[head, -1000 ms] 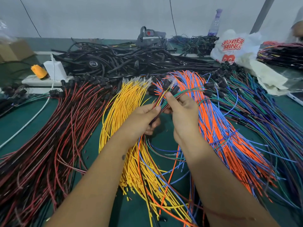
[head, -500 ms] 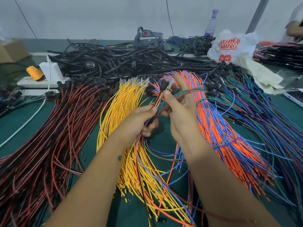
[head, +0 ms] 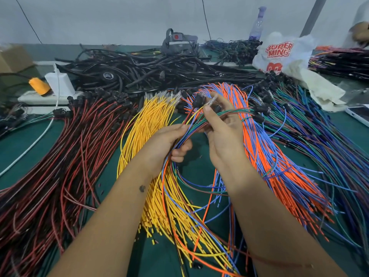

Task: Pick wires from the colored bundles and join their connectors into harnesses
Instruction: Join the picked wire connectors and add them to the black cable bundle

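Over the green table my left hand [head: 169, 142] grips a thin bunch of mixed wires [head: 191, 126] in yellow, orange, blue and green. Their loose lengths trail down toward me. My right hand [head: 221, 132] pinches the upper ends of the same wires, where black connectors [head: 199, 99] and clear terminals stick up past my fingers. Fanned out below lie the red-and-black bundle [head: 60, 166], the yellow bundle [head: 151, 116], the orange-and-blue bundle [head: 275, 162] and the blue-green bundle [head: 329, 140].
A heap of black cables [head: 139, 72] fills the back of the table. At the far left sit a white power strip [head: 46, 96] with a charger and an orange object [head: 39, 85]. A white plastic bag [head: 279, 54], a bottle [head: 257, 25] and a phone [head: 359, 114] are at the right.
Both hands have stayed together on the wire bunch. My right hand has shifted up along the wire ends, and its fingers have worked around the connectors.
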Demonstrator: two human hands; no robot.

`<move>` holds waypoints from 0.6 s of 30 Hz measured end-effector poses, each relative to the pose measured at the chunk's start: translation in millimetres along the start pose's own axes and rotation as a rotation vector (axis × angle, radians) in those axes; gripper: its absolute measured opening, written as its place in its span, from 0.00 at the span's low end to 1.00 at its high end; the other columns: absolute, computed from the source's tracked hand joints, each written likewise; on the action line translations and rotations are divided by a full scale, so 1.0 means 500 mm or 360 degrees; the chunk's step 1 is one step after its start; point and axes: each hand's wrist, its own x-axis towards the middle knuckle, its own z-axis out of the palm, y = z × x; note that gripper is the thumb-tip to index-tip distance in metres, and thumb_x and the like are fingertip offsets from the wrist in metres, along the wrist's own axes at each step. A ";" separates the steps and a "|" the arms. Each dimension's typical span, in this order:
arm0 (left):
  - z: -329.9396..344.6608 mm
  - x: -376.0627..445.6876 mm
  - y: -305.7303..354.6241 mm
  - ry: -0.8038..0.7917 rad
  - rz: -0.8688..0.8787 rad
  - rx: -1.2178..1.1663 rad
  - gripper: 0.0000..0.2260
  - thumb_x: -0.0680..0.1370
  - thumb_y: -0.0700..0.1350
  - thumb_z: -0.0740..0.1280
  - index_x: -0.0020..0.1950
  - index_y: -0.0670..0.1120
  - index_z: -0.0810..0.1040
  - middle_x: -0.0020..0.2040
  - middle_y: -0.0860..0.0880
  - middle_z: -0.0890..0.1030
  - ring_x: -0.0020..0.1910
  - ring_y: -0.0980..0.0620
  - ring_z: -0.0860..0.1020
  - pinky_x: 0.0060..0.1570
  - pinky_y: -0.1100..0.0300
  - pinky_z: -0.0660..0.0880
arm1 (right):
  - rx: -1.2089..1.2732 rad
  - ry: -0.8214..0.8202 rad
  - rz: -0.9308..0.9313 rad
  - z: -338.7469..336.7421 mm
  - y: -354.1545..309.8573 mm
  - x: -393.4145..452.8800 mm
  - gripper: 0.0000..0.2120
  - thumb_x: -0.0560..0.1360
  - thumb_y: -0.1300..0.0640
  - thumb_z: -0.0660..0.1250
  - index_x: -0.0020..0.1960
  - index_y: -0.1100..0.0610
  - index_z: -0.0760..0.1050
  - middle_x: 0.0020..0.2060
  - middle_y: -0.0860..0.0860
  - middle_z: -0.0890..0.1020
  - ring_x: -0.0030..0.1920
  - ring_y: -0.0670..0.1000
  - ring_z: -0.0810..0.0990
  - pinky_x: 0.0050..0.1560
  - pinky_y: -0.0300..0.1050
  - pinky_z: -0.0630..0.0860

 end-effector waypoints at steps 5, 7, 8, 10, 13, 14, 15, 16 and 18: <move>0.000 -0.001 0.000 -0.0021 0.0003 0.0085 0.16 0.83 0.46 0.54 0.62 0.37 0.74 0.26 0.50 0.67 0.22 0.58 0.59 0.23 0.66 0.55 | 0.0014 -0.0041 -0.0022 0.000 -0.003 -0.003 0.12 0.77 0.69 0.64 0.59 0.59 0.74 0.44 0.54 0.76 0.34 0.49 0.73 0.29 0.40 0.71; 0.001 -0.002 0.000 -0.0009 0.0016 0.0100 0.16 0.83 0.46 0.54 0.62 0.37 0.73 0.26 0.50 0.67 0.22 0.58 0.59 0.24 0.65 0.54 | 0.0035 -0.0057 -0.0018 0.000 -0.003 -0.003 0.12 0.78 0.69 0.63 0.59 0.59 0.73 0.46 0.55 0.76 0.34 0.49 0.72 0.28 0.40 0.70; 0.003 -0.002 0.000 0.0007 0.0026 0.0103 0.16 0.83 0.46 0.54 0.61 0.38 0.74 0.26 0.50 0.67 0.22 0.58 0.59 0.24 0.65 0.54 | 0.0045 -0.0052 -0.0017 0.001 -0.003 -0.002 0.12 0.77 0.69 0.63 0.59 0.59 0.74 0.46 0.55 0.75 0.36 0.49 0.72 0.30 0.41 0.70; 0.006 -0.002 -0.001 0.0040 0.0050 0.0101 0.14 0.83 0.46 0.54 0.57 0.43 0.77 0.27 0.48 0.66 0.23 0.57 0.59 0.24 0.66 0.55 | 0.0077 -0.0016 -0.0026 0.001 -0.001 -0.001 0.12 0.77 0.71 0.64 0.57 0.59 0.74 0.46 0.55 0.76 0.41 0.51 0.73 0.41 0.46 0.72; 0.007 0.000 -0.003 0.0075 0.0068 0.0091 0.12 0.83 0.46 0.54 0.54 0.46 0.76 0.28 0.48 0.67 0.22 0.57 0.59 0.24 0.66 0.56 | 0.0103 0.0056 -0.0059 0.000 0.003 0.004 0.13 0.75 0.73 0.64 0.55 0.60 0.75 0.45 0.55 0.77 0.49 0.54 0.72 0.54 0.50 0.69; 0.007 0.001 -0.003 0.0081 0.0073 0.0099 0.12 0.83 0.46 0.54 0.55 0.46 0.76 0.27 0.48 0.68 0.22 0.57 0.59 0.24 0.67 0.56 | 0.0098 0.0076 -0.0060 -0.001 0.005 0.006 0.13 0.75 0.73 0.64 0.56 0.61 0.75 0.44 0.54 0.77 0.48 0.55 0.72 0.54 0.50 0.68; 0.006 0.001 -0.004 0.0083 0.0080 0.0110 0.12 0.84 0.46 0.54 0.55 0.46 0.76 0.27 0.48 0.68 0.22 0.57 0.60 0.24 0.66 0.56 | 0.0088 0.0100 -0.0060 -0.003 0.007 0.008 0.13 0.75 0.73 0.65 0.57 0.63 0.75 0.43 0.54 0.76 0.47 0.54 0.72 0.53 0.49 0.68; 0.005 0.002 -0.005 0.0083 0.0086 0.0114 0.12 0.84 0.46 0.54 0.55 0.46 0.76 0.27 0.48 0.69 0.22 0.57 0.60 0.23 0.67 0.57 | 0.0071 0.0130 -0.0062 -0.004 0.009 0.010 0.13 0.74 0.73 0.65 0.58 0.65 0.75 0.41 0.53 0.76 0.45 0.53 0.72 0.51 0.47 0.69; 0.003 0.003 -0.006 0.0076 0.0084 0.0108 0.12 0.84 0.47 0.54 0.54 0.45 0.76 0.27 0.49 0.69 0.22 0.57 0.60 0.22 0.67 0.58 | 0.0044 0.0163 -0.0068 -0.006 0.010 0.011 0.14 0.74 0.73 0.66 0.59 0.67 0.75 0.41 0.53 0.76 0.43 0.50 0.73 0.48 0.42 0.71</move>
